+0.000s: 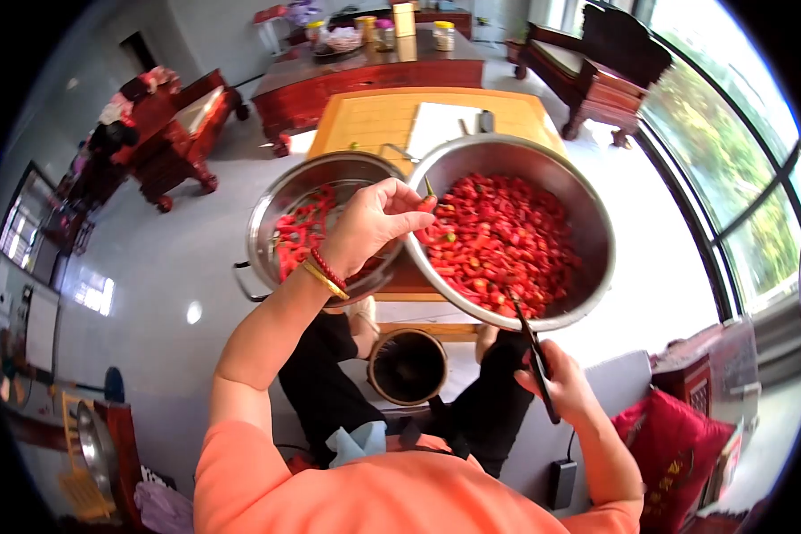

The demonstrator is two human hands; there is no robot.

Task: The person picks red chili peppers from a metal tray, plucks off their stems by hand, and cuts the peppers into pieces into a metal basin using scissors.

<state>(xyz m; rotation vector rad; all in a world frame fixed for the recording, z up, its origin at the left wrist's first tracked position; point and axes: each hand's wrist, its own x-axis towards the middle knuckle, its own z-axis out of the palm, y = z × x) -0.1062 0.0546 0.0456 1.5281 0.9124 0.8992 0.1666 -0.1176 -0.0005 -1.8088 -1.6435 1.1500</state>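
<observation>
My left hand (pixel 369 222) pinches a red chili pepper (pixel 427 204) with a green stem pointing up, above where the two metal vessels meet. In my right hand (pixel 562 381) is a pair of dark scissors (pixel 532 343), their blades reaching over the near rim of the large steel basin (pixel 600 209). That basin holds a heap of cut red chili pieces (pixel 503 236). To its left, a steel pot (pixel 256 227) with side handles contains longer red chilies (pixel 301 227), partly hidden behind my left wrist.
Both vessels rest on a yellow wooden table (pixel 365 111), with a white board (pixel 436 125) behind them. On the floor between my feet is a dark-lined bin (pixel 408 367). A red cushion (pixel 681 454) lies at the right; a long table (pixel 356 84) with jars stands beyond.
</observation>
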